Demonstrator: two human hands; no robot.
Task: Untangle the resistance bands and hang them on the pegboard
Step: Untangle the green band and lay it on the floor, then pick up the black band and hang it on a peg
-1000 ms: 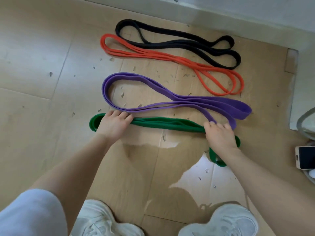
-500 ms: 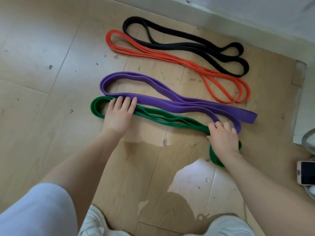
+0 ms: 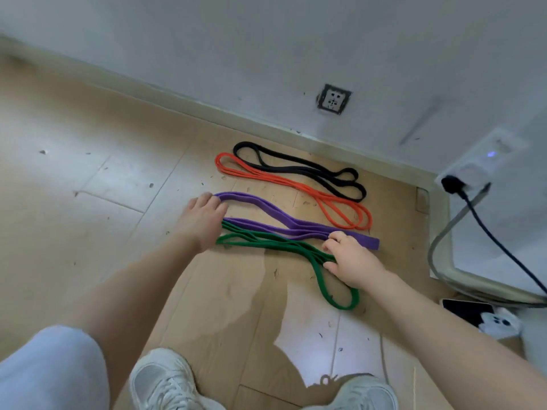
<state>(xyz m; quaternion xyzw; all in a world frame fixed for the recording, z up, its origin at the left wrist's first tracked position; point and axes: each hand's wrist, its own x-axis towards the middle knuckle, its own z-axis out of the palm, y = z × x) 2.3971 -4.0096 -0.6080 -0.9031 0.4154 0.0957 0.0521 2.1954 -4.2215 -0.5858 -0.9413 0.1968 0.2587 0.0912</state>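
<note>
Head view: four bands lie side by side on the wood floor [image 3: 88, 179], running along the far edge below the wall [image 3: 266, 54]. Black band [image 3: 299, 168] nearest the baseboard, orange band [image 3: 296, 187] just beside it, then purple band [image 3: 266, 213], then green band [image 3: 284, 247] closest to my feet.

My left hand [image 3: 201, 223] rests over the left ends of purple and green; fingers reach the purple loop end, lying fairly straight, grip wide, nothing clasped that I can see. My right hand [image 3: 352, 261] sits at the right part of green, where its strands gather before the loop curving toward me; fingers curled, pinching the green strands, fingertips also near the flat purple end. Purple and green touch along the middle; orange and black are apart from my hands.

Socket [image 3: 334, 99] on the wall above the bands. Black cable [image 3: 497, 247] and grey hose [image 3: 438, 250] at the floor's right edge, phone [image 3: 467, 310] near them. White shoes [image 3: 165, 380] at the near edge.
</note>
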